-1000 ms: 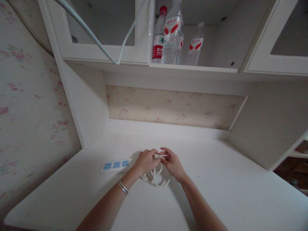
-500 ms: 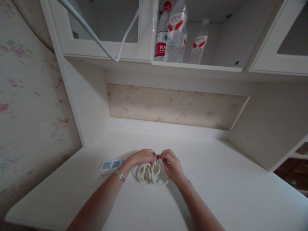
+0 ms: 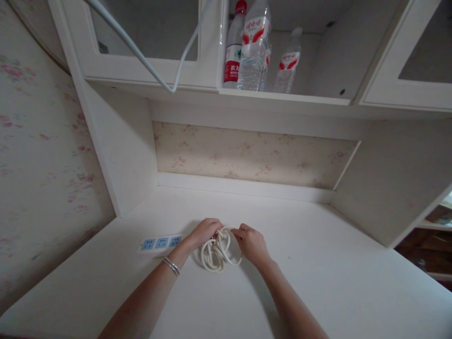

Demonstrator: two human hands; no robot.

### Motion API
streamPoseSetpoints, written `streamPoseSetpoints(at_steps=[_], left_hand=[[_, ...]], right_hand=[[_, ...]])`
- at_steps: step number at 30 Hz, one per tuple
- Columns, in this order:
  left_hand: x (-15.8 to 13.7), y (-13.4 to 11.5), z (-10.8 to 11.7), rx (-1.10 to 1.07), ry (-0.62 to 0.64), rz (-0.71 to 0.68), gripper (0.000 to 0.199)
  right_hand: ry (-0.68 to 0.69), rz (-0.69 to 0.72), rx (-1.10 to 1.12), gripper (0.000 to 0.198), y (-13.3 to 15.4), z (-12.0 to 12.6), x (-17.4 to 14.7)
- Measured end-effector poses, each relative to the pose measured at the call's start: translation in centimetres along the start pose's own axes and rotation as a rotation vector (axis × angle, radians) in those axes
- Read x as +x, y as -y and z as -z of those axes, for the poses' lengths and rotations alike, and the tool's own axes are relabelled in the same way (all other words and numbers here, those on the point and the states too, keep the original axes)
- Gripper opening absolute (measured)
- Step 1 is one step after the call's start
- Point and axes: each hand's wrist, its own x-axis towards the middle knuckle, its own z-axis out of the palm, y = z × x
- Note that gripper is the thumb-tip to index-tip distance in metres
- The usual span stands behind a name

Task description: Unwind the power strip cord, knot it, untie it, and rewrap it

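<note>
A white power strip [image 3: 161, 243] with blue socket faces lies on the desk, left of my hands. Its off-white power cord [image 3: 212, 262] is gathered in loose loops on the desk between my forearms. My left hand [image 3: 207, 229] is closed around the upper left part of the loops, its fingertips partly hidden by the cord. With fingers pinched, my right hand [image 3: 250, 242] grips the cord at the upper right of the bundle. A short stretch of cord arches between the two hands. Silver bangles circle my left wrist.
The white desk [image 3: 318, 282] spreads around my hands. Above it, an open cabinet shelf [image 3: 282, 95] holds several plastic bottles, among them a red-capped bottle [image 3: 232, 61]. A pale rod-like frame [image 3: 141, 59] hangs in front at upper left. Floral wallpaper covers the walls.
My hands have moved slightly apart, and a stretch of cord now shows between them. The left hand has shifted left onto the loops. The view has turned slightly right.
</note>
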Motion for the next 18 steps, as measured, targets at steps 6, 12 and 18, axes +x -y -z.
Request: streamPoseSetpoints(at_steps=[6, 12, 18], left_hand=[[-0.4, 0.3, 0.4, -0.091, -0.015, 0.036, 0.026], [-0.7, 0.3, 0.6, -0.168, 0.027, 0.025, 0.024], [-1.3, 0.5, 0.3, -0.226, 0.087, 0.036, 0.025]], right_hand=[[0.327, -0.135, 0.284, 0.029, 1.5, 1.0, 0.1], [0.291, -0.145, 0.484, 0.031, 2.4, 1.2, 0.3], [0.313, -0.075, 0.600, 0.028, 2.6, 0.3, 0.3]])
